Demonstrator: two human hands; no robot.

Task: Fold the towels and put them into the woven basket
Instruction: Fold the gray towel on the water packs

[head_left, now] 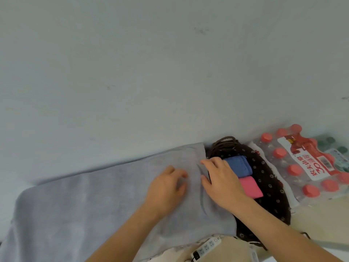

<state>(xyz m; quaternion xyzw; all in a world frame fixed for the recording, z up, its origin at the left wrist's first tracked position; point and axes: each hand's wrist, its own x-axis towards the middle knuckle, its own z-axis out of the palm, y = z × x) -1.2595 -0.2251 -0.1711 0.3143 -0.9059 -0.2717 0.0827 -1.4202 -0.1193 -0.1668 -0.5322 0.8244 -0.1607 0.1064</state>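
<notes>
1. Power strip (205, 246): white, at near edge, just beside near hem of grey towel.
2. Grey towel (75, 205): large, spread out, not yet folded; across left and centre, up against basket at right end. Creased beneath right hand.
3. Left hand (166, 188): palm down on grey towel, fingers curled onto cloth; pinching or merely pressing, too blurred to tell.
4. Right hand (221, 184): at right end of grey towel, thumb and fingers closed on a raised ridge of the cloth; wrist over basket.
5. Basket (272, 186): dark, flower-print lining, cord handle at far side; just right of grey towel.
6. Pink towel (250, 189): folded, inside basket, nearer side.
7. Blue towel (238, 165): folded, inside basket, touching pink towel on far side.
8. Bottle pack (306, 163): shrink-wrapped, red caps, right of basket.
9. Wall (151, 63): pale, behind all.
10. Step in hand, by judgement: first fold of grey towel, two towels already stowed. Next move: probably right end lifted and carried leftward, left hand pinning; edges matched; several folds needed to fit remaining basket room.
</notes>
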